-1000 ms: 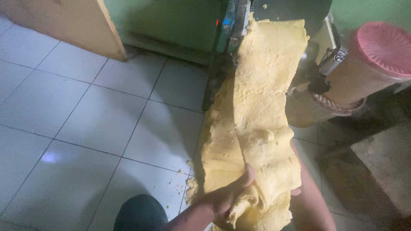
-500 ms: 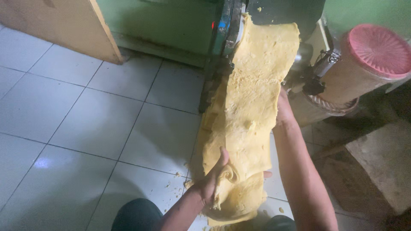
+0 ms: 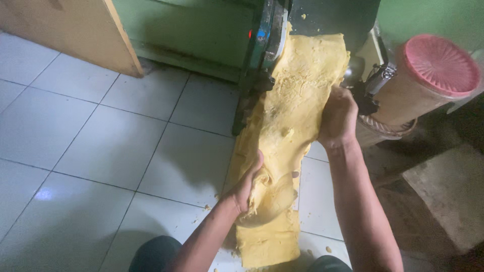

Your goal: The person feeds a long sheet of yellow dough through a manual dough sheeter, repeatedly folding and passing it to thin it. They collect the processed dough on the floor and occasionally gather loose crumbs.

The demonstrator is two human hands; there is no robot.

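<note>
A long yellow sheet of dough (image 3: 290,111) hangs out of a dark green rolling machine (image 3: 262,55) and runs down toward me. My left hand (image 3: 245,186) grips a bunched fold of the sheet near its lower end, where the dough piles into a thick lump (image 3: 267,242). My right hand (image 3: 337,117) is higher up, closed on the sheet's right edge just below the machine's rollers. Both forearms reach in from the bottom of the view.
White floor tiles (image 3: 101,151) lie to the left, with dough crumbs under the sheet. A wooden board (image 3: 75,30) leans at the upper left. A tan container with a pink lid (image 3: 433,75) stands right of the machine. A grey slab (image 3: 448,196) lies at the right.
My right hand rose from under the sheet's lower part to its upper right edge. My left hand shifted up along the fold. More of the dough's lower end now shows.
</note>
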